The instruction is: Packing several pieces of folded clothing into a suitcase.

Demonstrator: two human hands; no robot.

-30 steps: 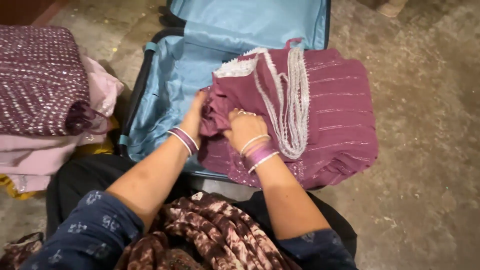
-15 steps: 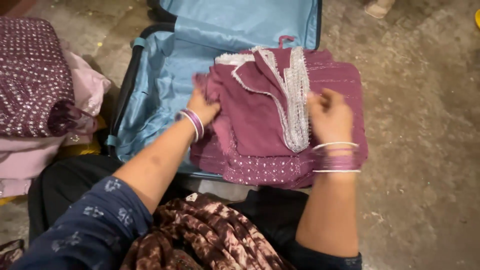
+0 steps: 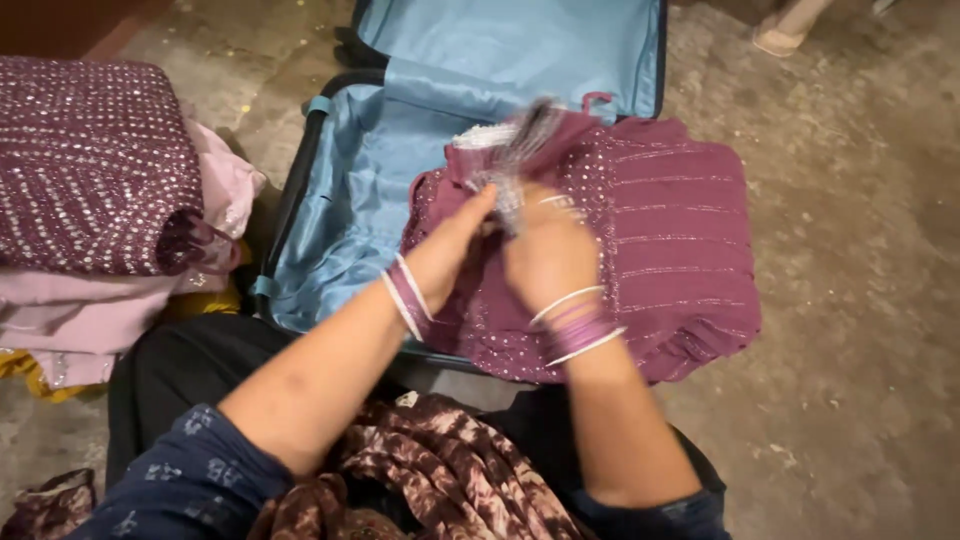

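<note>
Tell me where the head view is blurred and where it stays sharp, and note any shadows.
Head view: motion blur smears both hands, left hand and right hand, and the white-trimmed cloth they grip; the maroon garment, blue suitcase lining and sequinned stack read sharp. Light is dim and warm; shadow pools between stack and suitcase.

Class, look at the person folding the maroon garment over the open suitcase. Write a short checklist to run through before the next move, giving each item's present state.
1. Both hands on the cloth: left hand and right hand meet at the white lace trim: ok.
2. Grip on trim firm: blurred, cannot tell.
3. Maroon garment inside the suitcase: hangs over the right and near edges, not ok.
4. Blue lining free on the left: ok.
5. Stack of folded clothes apart from the suitcase: ok.
</note>
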